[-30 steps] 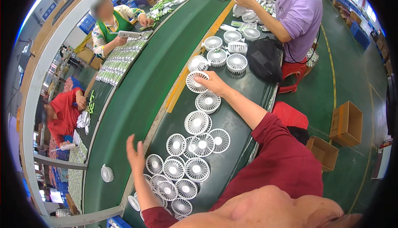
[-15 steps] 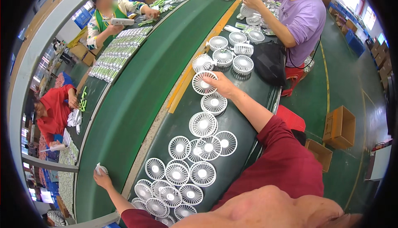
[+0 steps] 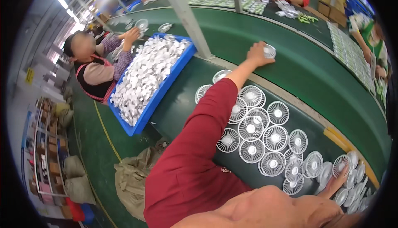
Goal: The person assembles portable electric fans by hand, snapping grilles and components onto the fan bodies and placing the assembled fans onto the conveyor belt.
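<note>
Out over the green belt, my left hand (image 3: pixel 258 55) is closed round a small white fan part with a round grille (image 3: pixel 270 51). My right hand (image 3: pixel 334 183) is at the lower right, its fingers on a round white fan grille (image 3: pixel 342 164); its wrist is largely hidden. Between my arms, several loose round grilles (image 3: pixel 275 137) lie spread and overlapping on the dark green table (image 3: pixel 182 88). More white fan pieces (image 3: pixel 351 195) crowd together beside my right hand.
A blue bin (image 3: pixel 154 108) heaped with small white parts stands on the table's left end, with a co-worker (image 3: pixel 97 68) behind it. A grey post (image 3: pixel 188 19) rises by the belt (image 3: pixel 306 58). Co-workers sit across it. A beige cloth sack (image 3: pixel 134 182) is on the floor.
The view has swung to the left, bringing the blue bin and another co-worker into sight. Both hands keep hold of their white fan pieces, the left one over the belt.
</note>
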### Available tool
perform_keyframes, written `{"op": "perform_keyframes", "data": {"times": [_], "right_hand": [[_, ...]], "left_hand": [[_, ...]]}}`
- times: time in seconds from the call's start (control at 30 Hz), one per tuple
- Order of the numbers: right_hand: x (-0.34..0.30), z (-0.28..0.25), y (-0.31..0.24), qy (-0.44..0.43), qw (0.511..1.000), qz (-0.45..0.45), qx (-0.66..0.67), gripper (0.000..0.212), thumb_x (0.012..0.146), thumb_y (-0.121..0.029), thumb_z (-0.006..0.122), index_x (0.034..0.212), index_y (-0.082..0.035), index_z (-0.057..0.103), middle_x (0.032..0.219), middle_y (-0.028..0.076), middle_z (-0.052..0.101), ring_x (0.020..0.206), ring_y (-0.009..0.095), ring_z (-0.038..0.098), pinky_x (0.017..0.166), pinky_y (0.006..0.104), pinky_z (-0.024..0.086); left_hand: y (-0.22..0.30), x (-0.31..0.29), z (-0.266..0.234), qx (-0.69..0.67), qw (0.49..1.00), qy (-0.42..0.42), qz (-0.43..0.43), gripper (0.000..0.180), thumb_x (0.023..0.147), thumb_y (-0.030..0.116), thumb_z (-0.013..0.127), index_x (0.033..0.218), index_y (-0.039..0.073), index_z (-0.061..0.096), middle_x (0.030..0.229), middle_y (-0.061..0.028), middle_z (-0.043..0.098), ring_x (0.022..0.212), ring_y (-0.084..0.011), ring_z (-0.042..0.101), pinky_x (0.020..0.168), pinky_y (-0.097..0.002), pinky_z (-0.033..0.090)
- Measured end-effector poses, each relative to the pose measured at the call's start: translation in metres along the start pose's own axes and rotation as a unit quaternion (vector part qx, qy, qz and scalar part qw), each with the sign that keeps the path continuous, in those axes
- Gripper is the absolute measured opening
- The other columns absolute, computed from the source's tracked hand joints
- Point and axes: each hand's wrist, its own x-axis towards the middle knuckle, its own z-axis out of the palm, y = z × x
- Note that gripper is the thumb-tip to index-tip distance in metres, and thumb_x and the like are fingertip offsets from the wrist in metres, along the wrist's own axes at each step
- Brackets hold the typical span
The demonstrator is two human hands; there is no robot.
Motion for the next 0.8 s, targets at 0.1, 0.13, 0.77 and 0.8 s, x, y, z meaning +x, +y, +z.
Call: {"op": "perform_keyframes", "data": {"times": [0.1, 0.13, 0.77, 0.8], "right_hand": [[0.005, -0.001, 0.008, 0.008, 1.000, 0.005, -0.001, 0.045, 0.099, -0.024, 0.053, 0.132, 0.005, 0.049, 0.133, 0.015, 0.053, 0.123, 0.023, 0.049, 0.107, 0.0377, 0.038], [0.007, -0.003, 0.004, 0.010, 1.000, 0.014, -0.010, 0.045, 0.099, -0.024, 0.054, 0.133, 0.005, 0.048, 0.133, 0.015, 0.053, 0.123, 0.023, 0.049, 0.107, 0.0376, 0.037], [-0.016, 0.037, -0.036, -0.046, 0.990, -0.016, -0.136, 0.040, 0.096, -0.018, 0.058, 0.132, -0.001, 0.053, 0.130, 0.012, 0.055, 0.114, 0.020, 0.054, 0.098, 0.0335, 0.044], [-0.015, 0.038, -0.035, -0.059, 0.988, -0.028, -0.140, 0.039, 0.096, -0.017, 0.058, 0.131, -0.001, 0.053, 0.129, 0.012, 0.055, 0.114, 0.020, 0.054, 0.098, 0.0332, 0.043]], "left_hand": [[0.003, -0.017, 0.004, -0.012, 1.000, 0.010, -0.002, 0.088, 0.060, 0.046, 0.085, 0.130, 0.011, 0.043, 0.124, -0.0164, 0.051, 0.115, -0.0338, 0.054, 0.096, -0.0428, 0.047], [0.005, -0.019, 0.007, -0.015, 1.000, 0.007, 0.002, 0.090, 0.061, 0.046, 0.085, 0.132, 0.011, 0.041, 0.126, -0.0167, 0.050, 0.116, -0.0342, 0.053, 0.096, -0.0430, 0.046], [-0.064, -0.176, -0.203, 0.016, 0.904, 0.365, 0.224, 0.027, 0.077, 0.006, 0.064, 0.104, 0.007, 0.064, 0.108, -0.0143, 0.062, 0.105, -0.0335, 0.056, 0.092, -0.0433, 0.043], [-0.083, -0.178, -0.223, 0.020, 0.884, 0.428, 0.187, 0.025, 0.078, 0.005, 0.061, 0.102, 0.006, 0.064, 0.105, -0.0140, 0.063, 0.103, -0.0321, 0.057, 0.090, -0.0415, 0.044]]}}
